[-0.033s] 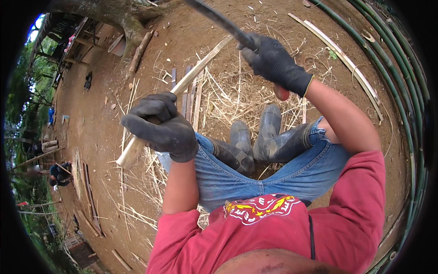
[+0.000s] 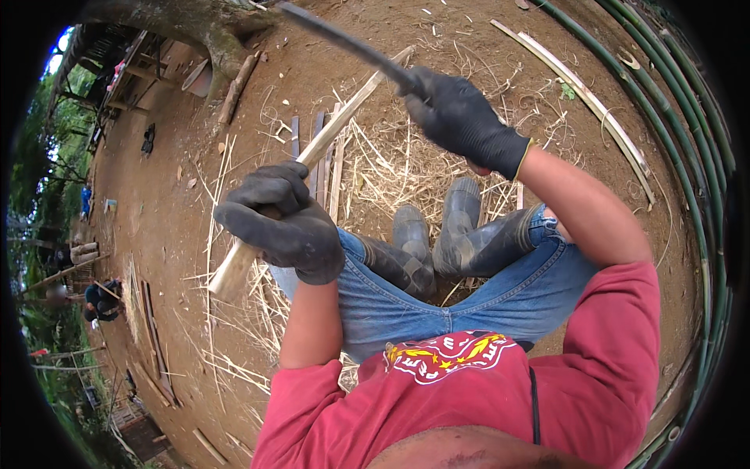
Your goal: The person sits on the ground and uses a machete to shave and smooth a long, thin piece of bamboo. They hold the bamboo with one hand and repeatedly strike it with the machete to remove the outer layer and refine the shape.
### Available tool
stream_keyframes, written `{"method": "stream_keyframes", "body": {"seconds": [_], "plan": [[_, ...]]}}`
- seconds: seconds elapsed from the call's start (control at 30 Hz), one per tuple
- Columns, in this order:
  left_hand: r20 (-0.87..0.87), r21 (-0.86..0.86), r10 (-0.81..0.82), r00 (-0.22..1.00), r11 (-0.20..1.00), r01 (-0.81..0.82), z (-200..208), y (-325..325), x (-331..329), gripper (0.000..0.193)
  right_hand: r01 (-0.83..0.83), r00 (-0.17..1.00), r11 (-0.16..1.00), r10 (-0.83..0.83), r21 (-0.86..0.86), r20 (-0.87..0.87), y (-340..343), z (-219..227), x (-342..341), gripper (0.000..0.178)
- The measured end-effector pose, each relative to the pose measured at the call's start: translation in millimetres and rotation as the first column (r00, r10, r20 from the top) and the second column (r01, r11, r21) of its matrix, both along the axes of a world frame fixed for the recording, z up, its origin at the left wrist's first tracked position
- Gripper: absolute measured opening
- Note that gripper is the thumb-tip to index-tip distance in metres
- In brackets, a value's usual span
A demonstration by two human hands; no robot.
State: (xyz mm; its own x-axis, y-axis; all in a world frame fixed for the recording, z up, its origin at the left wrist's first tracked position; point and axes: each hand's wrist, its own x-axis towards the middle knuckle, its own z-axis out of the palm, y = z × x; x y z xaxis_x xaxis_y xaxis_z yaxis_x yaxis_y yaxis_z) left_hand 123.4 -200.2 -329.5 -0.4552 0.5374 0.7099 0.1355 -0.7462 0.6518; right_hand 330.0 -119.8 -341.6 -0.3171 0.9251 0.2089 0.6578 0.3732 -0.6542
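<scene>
Inspected in the head view: possible glancing of the long dark blade down the pale strip into the gloved left hand, judged likeliest from a poor angle or slack hold. Gripping the blade's near end with the gloved right hand, the strip with the left. Recorded for the strip: diagonal through the left hand, projecting both ways, crossed in view by the blade near the far end; cannot tell whether touching.

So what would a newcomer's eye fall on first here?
First, the long dark blade held in the gloved right hand, at the top centre. Next, the pale strip slanting through the gloved left hand, left of centre. Then the green poles lining the right edge.
</scene>
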Motion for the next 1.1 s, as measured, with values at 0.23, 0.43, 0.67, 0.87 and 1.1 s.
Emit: {"method": "stream_keyframes", "body": {"seconds": [0.23, 0.43, 0.67, 0.87, 1.1], "plan": [[0.050, -0.056, -0.014, 0.999, 0.998, 0.017, -12, -22, 20, 0.050, -0.124, 0.985, 0.901, 0.060, 0.417, 0.163, -79, -28, -53, 0.024], [0.148, -0.046, 0.010, 0.989, 0.999, -0.003, -8, -19, 30, 0.046, -0.078, 0.955, 0.931, -0.033, 0.356, 0.296, -13, -84, -28, 0.023], [0.141, -0.054, 0.048, 0.989, 0.998, -0.041, -10, -16, 8, 0.048, -0.267, 0.916, 0.914, 0.143, 0.304, 0.375, 16, -77, -27, 0.023], [0.092, -0.059, -0.035, 0.995, 0.997, 0.040, -12, -11, 12, 0.048, -0.243, 0.882, 0.945, 0.121, 0.220, 0.455, 67, -103, -3, 0.021], [0.124, -0.135, 0.060, 0.990, 0.990, -0.043, -8, -14, 5, 0.048, -0.295, 0.858, 0.942, 0.187, 0.160, 0.478, 72, -99, -4, 0.024]]}}
